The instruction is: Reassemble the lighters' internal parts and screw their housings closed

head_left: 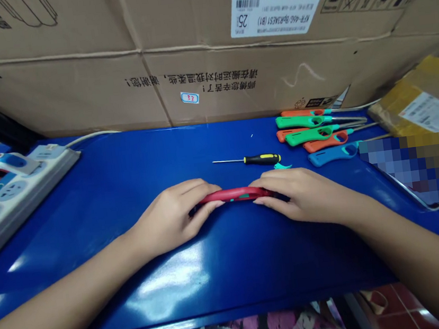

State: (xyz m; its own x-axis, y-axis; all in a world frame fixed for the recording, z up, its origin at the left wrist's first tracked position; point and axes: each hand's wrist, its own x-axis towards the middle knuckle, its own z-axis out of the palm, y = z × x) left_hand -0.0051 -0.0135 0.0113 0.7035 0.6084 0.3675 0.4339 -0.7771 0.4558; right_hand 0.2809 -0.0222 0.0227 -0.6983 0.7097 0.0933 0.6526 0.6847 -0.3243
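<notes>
Both of my hands hold one red long-handled lighter [234,194] flat on the blue table [135,196], near its middle. My left hand [173,215] pinches the lighter's left end with curled fingers. My right hand [293,194] grips its right end, fingers closed over it. A small screwdriver [259,159] with a black and yellow handle lies just behind the lighter, its thin shaft pointing left. A small teal plastic piece [282,166] rests beside the screwdriver handle, close to my right hand.
Several green, orange and blue lighters [314,134] lie in a row at the right back. A white power strip [14,184] sits at the left edge. Large cardboard boxes [189,45] wall off the back. A yellow package [423,102] lies far right.
</notes>
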